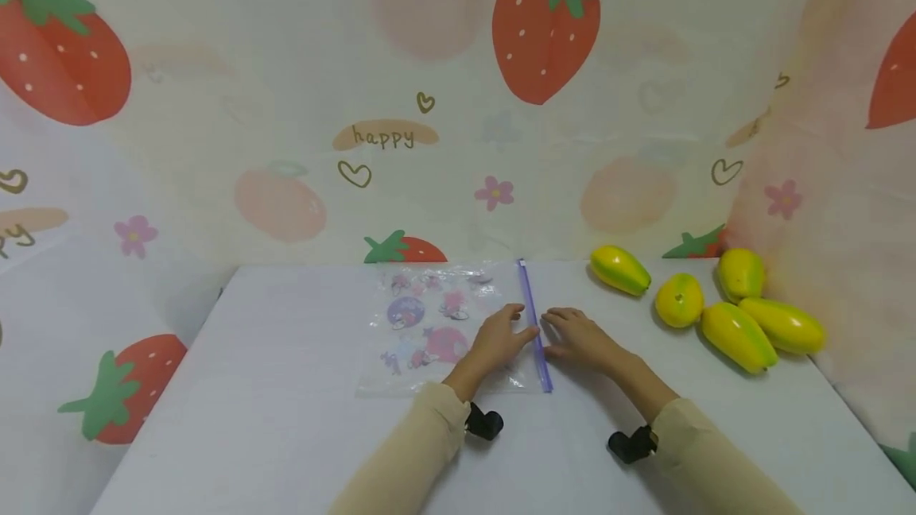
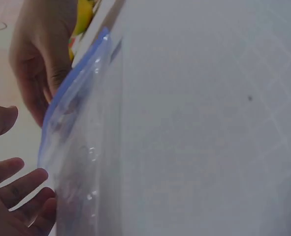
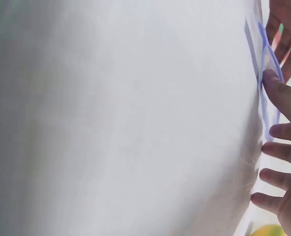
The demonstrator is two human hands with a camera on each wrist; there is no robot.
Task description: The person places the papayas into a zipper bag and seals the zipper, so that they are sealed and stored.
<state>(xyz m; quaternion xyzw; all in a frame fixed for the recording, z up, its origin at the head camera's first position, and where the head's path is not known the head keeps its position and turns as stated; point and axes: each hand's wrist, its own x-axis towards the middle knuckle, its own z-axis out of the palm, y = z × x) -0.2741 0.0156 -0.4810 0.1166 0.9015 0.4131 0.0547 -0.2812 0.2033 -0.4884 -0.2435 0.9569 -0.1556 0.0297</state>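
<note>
Bag (image 1: 406,313), left hand (image 1: 498,342) over it, right hand (image 1: 585,342) beside its purple seal (image 1: 529,296), both hands' fingers loosely extended

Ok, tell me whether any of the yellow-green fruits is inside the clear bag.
No, the head view shows all five fruits on the white table, to the right of the bag.

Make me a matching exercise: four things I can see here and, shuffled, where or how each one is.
1. Clear rectangular plastic bag
2. Narrow purple zip strip
3. Oblong yellow-green fruits
4. Small black devices

A. By the beige fabric cuffs
B. Decorated with pink and purple pictures
C. On the right side of the white table
D. Along the bag's right edge

Pairs: 1-B, 2-D, 3-C, 4-A
</note>
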